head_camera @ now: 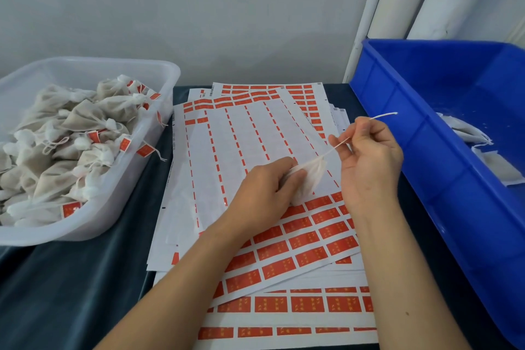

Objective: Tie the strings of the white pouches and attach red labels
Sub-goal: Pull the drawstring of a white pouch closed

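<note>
My left hand [267,182] grips a small white pouch [311,176] above the label sheets. A white string [338,145] runs from the pouch's gathered neck up to my right hand [366,156], which pinches it and holds it taut; the string's free end [383,115] sticks out past my fingers. Sheets of red labels [301,239] lie stacked under both hands, the top sheet partly peeled bare.
A clear plastic tub [119,193] at the left holds several tied pouches with red labels. A blue bin [412,128] at the right holds a few flat white pouches [466,131]. A dark cloth [85,278] covers the table. White rolls lean at the back right.
</note>
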